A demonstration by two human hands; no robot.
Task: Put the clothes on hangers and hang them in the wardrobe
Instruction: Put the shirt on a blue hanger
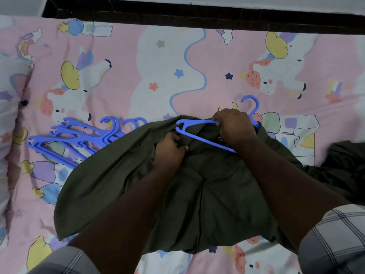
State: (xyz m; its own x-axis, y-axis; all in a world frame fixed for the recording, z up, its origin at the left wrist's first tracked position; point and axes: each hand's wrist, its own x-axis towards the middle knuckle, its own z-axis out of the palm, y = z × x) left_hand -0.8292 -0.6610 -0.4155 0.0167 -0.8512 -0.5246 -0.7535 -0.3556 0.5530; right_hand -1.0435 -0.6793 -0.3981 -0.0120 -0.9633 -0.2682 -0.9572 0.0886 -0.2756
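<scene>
A dark olive shirt (122,184) lies spread on the bed, collar towards the far side. A blue plastic hanger (197,138) lies across its collar, hook (249,101) pointing away from me and its right arm hidden in the fabric. My right hand (235,125) grips the hanger at its middle, just under the hook. My left hand (170,148) pinches the shirt fabric at the left side of the collar, beside the hanger's left end.
A heap of several more blue hangers (79,137) lies left of the shirt. More dark fabric (343,165) sits at the right. The bed has a pink unicorn-print sheet (138,66), a dark frame edge (197,14) at the far side and a pillow (9,80) at the left.
</scene>
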